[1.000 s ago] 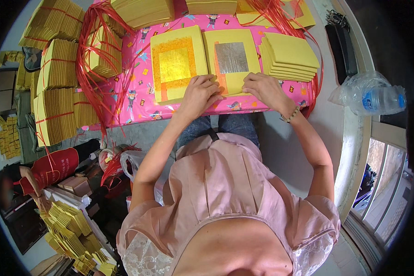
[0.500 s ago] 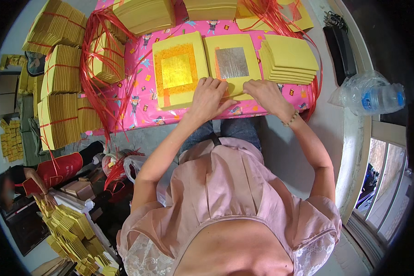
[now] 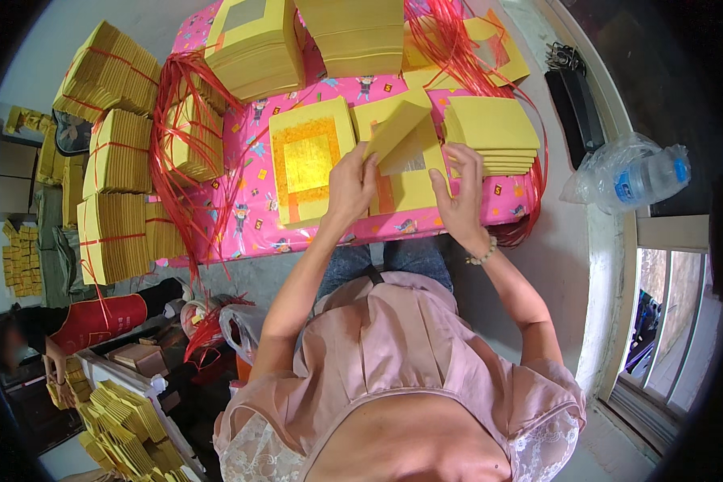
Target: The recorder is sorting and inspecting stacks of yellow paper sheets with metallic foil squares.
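Our left hand (image 3: 351, 186) pinches folded yellow paper (image 3: 399, 128), long axis slanting away rightward; right hand (image 3: 460, 197) apart, thumb wide.

- I see at least five bundles (image 3: 116, 153), ten o'clock
- Three front piles (image 3: 307, 163): eleven, one, two
- Two tall stacks (image 3: 351, 40): eleven, twelve
- Two ribbon bunches (image 3: 444, 44): one, ten-thirty
- One bottle (image 3: 651, 178), three
- One bracelet (image 3: 482, 253), three
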`<state>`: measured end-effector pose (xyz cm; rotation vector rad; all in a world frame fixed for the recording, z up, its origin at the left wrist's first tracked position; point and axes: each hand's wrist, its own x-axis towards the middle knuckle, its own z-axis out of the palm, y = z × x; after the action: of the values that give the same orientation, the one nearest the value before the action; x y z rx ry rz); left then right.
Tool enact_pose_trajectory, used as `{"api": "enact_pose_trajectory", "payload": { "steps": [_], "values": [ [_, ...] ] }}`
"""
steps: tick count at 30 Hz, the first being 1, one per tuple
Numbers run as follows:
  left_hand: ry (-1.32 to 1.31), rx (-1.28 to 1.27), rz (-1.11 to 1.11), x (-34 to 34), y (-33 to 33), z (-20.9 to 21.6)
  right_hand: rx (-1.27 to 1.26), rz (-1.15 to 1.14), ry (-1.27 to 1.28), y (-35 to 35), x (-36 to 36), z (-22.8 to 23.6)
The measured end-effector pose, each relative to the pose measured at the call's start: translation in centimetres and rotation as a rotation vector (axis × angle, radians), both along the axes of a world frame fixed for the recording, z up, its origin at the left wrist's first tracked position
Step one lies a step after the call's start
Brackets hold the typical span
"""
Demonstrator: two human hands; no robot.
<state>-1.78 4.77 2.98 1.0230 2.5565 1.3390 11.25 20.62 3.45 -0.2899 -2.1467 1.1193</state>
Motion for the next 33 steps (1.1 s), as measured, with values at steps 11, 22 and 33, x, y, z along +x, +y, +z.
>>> {"api": "enact_pose_trajectory", "payload": {
  "steps": [11, 22, 33],
  "values": [
    [-0.635, 0.639, -0.101, 0.7, -0.9, 2.0, -0.968, 0.600, -0.130, 2.4, -7.1, -2.4],
    [0.154, 0.228, 0.153, 1.2, -1.0, 3.3, -0.685, 0.585, -0.149, 0.9, -5.0, 1.5],
    [-0.605, 0.610, -0.216, 0.2, -0.9, 3.9, -0.634, 0.475, -0.032, -0.4, -4.6, 2.3]
  ]
}}
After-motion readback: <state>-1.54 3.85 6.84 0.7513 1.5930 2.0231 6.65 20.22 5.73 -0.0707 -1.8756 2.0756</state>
